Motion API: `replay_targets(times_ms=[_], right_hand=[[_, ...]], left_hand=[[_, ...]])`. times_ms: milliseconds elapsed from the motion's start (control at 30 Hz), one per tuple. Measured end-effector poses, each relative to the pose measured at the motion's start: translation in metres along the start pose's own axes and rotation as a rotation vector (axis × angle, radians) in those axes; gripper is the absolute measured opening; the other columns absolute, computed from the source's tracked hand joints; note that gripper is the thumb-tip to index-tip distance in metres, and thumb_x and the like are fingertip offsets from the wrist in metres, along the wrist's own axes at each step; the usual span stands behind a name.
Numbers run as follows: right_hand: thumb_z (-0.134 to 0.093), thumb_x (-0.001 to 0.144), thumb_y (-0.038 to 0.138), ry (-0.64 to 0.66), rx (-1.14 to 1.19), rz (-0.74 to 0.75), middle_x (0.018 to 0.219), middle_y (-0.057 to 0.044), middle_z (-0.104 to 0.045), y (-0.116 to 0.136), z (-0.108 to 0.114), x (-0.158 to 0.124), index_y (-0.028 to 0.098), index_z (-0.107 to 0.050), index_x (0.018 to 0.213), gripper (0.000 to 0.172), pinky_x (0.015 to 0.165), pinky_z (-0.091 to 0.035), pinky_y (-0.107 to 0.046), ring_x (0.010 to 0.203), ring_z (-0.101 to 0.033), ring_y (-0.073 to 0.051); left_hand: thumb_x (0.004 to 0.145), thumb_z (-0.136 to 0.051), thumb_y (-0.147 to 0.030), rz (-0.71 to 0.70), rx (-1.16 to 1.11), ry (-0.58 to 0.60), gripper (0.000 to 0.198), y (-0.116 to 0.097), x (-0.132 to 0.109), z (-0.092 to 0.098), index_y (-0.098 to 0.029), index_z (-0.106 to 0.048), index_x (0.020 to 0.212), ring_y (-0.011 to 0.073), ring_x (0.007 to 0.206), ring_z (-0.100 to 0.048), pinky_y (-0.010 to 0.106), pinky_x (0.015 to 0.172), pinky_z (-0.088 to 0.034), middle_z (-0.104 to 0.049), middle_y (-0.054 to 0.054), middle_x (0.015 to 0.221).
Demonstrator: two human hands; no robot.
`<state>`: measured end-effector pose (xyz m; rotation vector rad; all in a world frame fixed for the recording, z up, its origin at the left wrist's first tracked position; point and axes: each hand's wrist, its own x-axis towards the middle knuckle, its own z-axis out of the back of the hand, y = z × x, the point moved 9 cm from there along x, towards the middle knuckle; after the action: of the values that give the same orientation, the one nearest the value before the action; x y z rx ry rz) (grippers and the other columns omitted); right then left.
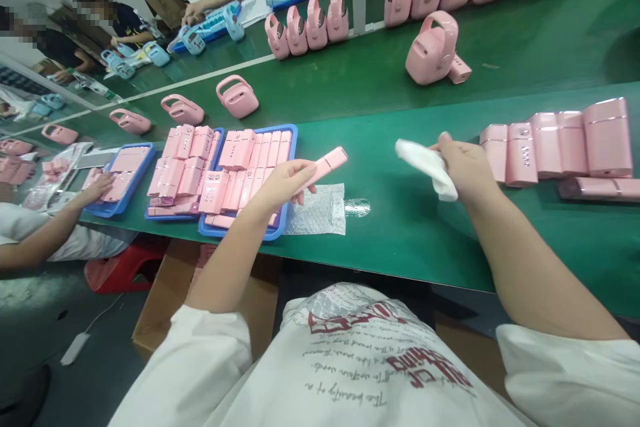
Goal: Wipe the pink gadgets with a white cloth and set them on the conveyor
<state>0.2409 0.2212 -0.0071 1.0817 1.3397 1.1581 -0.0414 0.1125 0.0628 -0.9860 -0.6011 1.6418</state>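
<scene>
My left hand (287, 183) grips a slim pink rectangular case (331, 161) with a shiny band across it, held tilted above the bench. A white cloth (423, 161) hangs from my right hand (463, 163), pinched between thumb and fingers. Left of my left hand stands a blue tray (294, 147) heaped with similar pink cases. Beneath that hand lies a clear bubble-wrap pouch (320, 210). Several pink cases (545, 143) stand in a row to the right of my right hand, with one lying flat in front of them.
Along the raised green shelf sit pink handled units (433, 50) and a conveyor-like line of more. A second blue tray (173, 213) of pink cases is farther left. A co-worker's hand (100, 187) reaches over another blue tray (143, 173). A cardboard box (163, 300) stands below the bench.
</scene>
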Motion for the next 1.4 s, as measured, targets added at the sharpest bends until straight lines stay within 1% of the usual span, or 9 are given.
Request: replay_targets(times_ms=[100, 200, 367, 567, 1000, 1133, 1233, 1333, 1400], right_hand=[[-0.073, 0.070, 0.047, 0.119, -0.239, 0.188, 0.069, -0.004, -0.065, 0.035, -0.030, -0.031, 0.021, -0.072, 0.073, 0.026, 0.055, -0.037, -0.029, 0.060, -0.052, -0.015], [-0.069, 0.073, 0.055, 0.242, -0.234, 0.429, 0.071, -0.002, -0.066, 0.075, -0.063, -0.073, 0.022, -0.069, 0.075, 0.033, 0.055, -0.037, -0.026, 0.060, -0.053, -0.014], [-0.053, 0.086, 0.063, 0.196, -0.261, 0.623, 0.051, 0.001, -0.050, 0.112, -0.083, -0.108, 0.019, -0.052, 0.057, 0.052, 0.048, -0.029, -0.025, 0.048, -0.040, -0.009], [-0.038, 0.095, 0.059, 0.221, -0.293, 0.743, 0.055, 0.000, -0.054, 0.122, -0.088, -0.112, 0.020, -0.056, 0.060, 0.055, 0.051, -0.035, -0.026, 0.048, -0.043, -0.010], [-0.050, 0.090, 0.058, 0.009, -0.270, 0.540, 0.056, -0.001, -0.052, 0.104, -0.043, -0.082, 0.022, -0.066, 0.065, 0.046, 0.053, -0.031, -0.029, 0.051, -0.042, -0.012], [-0.058, 0.090, 0.038, -0.146, -0.366, 0.416, 0.053, -0.001, -0.051, 0.074, -0.006, -0.041, 0.020, -0.064, 0.059, 0.037, 0.057, -0.030, -0.031, 0.054, -0.043, -0.013], [-0.066, 0.084, 0.026, -0.204, -0.320, 0.148, 0.053, -0.001, -0.052, 0.034, 0.020, -0.016, 0.018, -0.063, 0.057, 0.029, 0.055, -0.032, -0.030, 0.054, -0.043, -0.012], [-0.073, 0.075, 0.025, -0.059, -0.173, -0.081, 0.059, -0.002, -0.060, 0.007, 0.012, -0.015, 0.018, -0.069, 0.076, 0.009, 0.048, -0.036, -0.027, 0.051, -0.049, -0.013], [-0.076, 0.070, 0.025, 0.067, -0.006, -0.121, 0.066, -0.002, -0.065, 0.010, -0.007, -0.025, 0.019, -0.070, 0.091, 0.023, 0.046, -0.042, -0.027, 0.053, -0.056, -0.015]], left_hand=[[0.089, -0.052, -0.054, -0.146, -0.370, 0.059, 0.046, -0.019, -0.032, -0.017, -0.016, -0.060, 0.115, 0.0067, 0.044, -0.051, 0.019, 0.042, -0.038, -0.066, 0.004, 0.078], [0.088, -0.053, -0.056, -0.195, -0.523, 0.117, 0.050, -0.035, -0.055, -0.037, -0.015, -0.058, 0.116, 0.0067, 0.043, -0.052, 0.019, 0.040, -0.039, -0.067, 0.003, 0.076], [0.088, -0.054, -0.055, -0.259, -0.513, 0.041, 0.049, -0.045, -0.066, -0.048, -0.018, -0.057, 0.120, 0.0061, 0.041, -0.050, 0.019, 0.038, -0.038, -0.066, 0.001, 0.073], [0.089, -0.058, -0.047, -0.316, -0.370, -0.135, 0.041, -0.046, -0.068, -0.038, -0.021, -0.058, 0.121, 0.0048, 0.044, -0.049, 0.019, 0.042, -0.039, -0.064, -0.001, 0.076], [0.086, -0.054, -0.059, -0.211, -0.730, 0.010, 0.044, -0.037, -0.065, -0.043, -0.017, -0.056, 0.098, 0.0066, 0.036, -0.049, 0.020, 0.033, -0.033, -0.065, 0.000, 0.068], [0.086, -0.051, -0.061, -0.183, -0.841, 0.065, 0.046, -0.034, -0.063, -0.045, -0.016, -0.057, 0.090, 0.0062, 0.034, -0.045, 0.020, 0.033, -0.033, -0.061, 0.000, 0.062], [0.087, -0.046, -0.064, -0.113, -0.892, 0.095, 0.050, -0.029, -0.061, -0.048, -0.016, -0.059, 0.097, 0.0046, 0.035, -0.041, 0.020, 0.033, -0.030, -0.059, 0.000, 0.064], [0.086, -0.045, -0.068, -0.083, -0.975, 0.097, 0.056, -0.028, -0.060, -0.051, -0.018, -0.059, 0.105, 0.0020, 0.036, -0.035, 0.019, 0.033, -0.025, -0.057, -0.001, 0.070], [0.082, -0.054, -0.067, -0.111, -1.050, 0.124, 0.055, -0.032, -0.059, -0.054, -0.019, -0.060, 0.107, 0.0007, 0.038, -0.035, 0.018, 0.033, -0.024, -0.055, -0.002, 0.074]])
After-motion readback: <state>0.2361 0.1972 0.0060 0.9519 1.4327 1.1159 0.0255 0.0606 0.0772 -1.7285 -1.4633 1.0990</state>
